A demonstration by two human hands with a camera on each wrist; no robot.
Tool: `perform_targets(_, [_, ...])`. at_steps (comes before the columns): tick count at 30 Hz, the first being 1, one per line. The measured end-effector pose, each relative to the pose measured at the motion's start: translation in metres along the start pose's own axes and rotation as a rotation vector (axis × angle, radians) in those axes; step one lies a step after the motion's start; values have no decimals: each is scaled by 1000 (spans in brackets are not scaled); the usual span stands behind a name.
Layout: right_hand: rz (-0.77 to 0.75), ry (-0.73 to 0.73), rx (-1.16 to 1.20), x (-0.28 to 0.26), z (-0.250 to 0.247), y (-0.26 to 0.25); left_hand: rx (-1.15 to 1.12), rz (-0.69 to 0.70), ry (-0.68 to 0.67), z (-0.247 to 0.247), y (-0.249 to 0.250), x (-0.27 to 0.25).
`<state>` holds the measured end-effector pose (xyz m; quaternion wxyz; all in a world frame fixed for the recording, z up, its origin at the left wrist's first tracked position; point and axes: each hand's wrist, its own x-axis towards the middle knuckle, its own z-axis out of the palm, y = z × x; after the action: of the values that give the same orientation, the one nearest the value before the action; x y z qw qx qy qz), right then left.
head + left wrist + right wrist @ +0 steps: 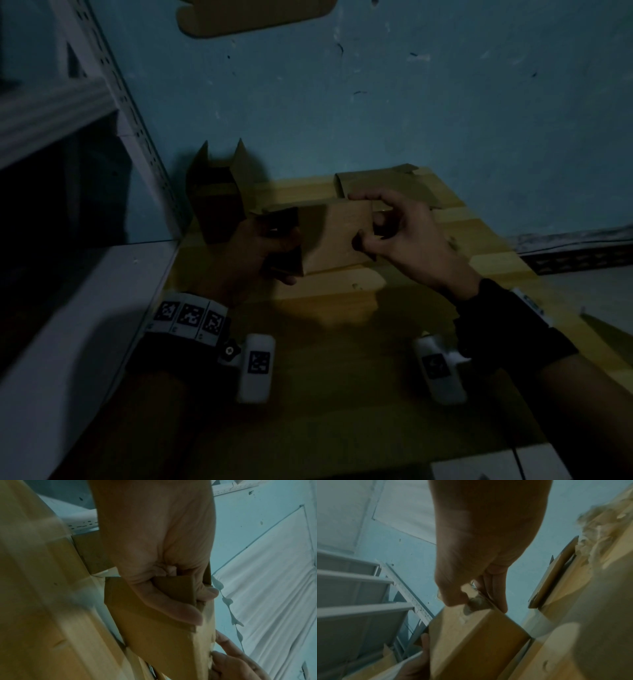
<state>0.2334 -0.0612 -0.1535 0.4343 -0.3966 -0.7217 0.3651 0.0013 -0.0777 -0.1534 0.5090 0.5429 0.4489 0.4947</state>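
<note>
Step in hand: closing the ends of a small cardboard box [337,236]. As I read it, the body is already folded into shape and only the end flaps are left.
Where the box is: between both hands, low over the far part of the tabletop [486,250]. The dim light hides whether its lower edge touches the wood.
Left hand [260,253]: grasping the box's left end. In the left wrist view the thumb and fingers curl round a folded side flap [175,588] and clamp it against the box.
Right hand [404,236]: pinching the right end. The right wrist view shows the thumb on the near face and the fingers behind a thin flap edge at the corner.
Nearby: an open box [219,202] with its flaps upright stands beside the shelf rack [138,137]. A flat cardboard blank [387,186] lies on the tabletop behind the hands.
Next move calls for: the left hand to brace the box while the right hand bends its flap along the crease and tucks it inward.
Care needed: pushing too hard could buckle the thin board or spring the left flap loose.
</note>
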Motion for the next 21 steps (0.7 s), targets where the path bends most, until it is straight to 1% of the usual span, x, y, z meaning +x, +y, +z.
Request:
perform_targets(6, [4,35,-10,1,0,1,-5,-9,-19,0,0,-1])
perform_targets(9, [12,47,-2,-1,3,-4,-12,-5,-8,0,0,-1])
perform_targets(12, [11,70,-44,-2,7,-7,-27,-10,-2,2,0,-1])
perform_targets(15, [12,79,-34,1,7,-4,-17,-6,-11,4,1,-1])
perform_targets(21, [15,117,-25,2,10,-1,-19,-6,18,5,0,-1])
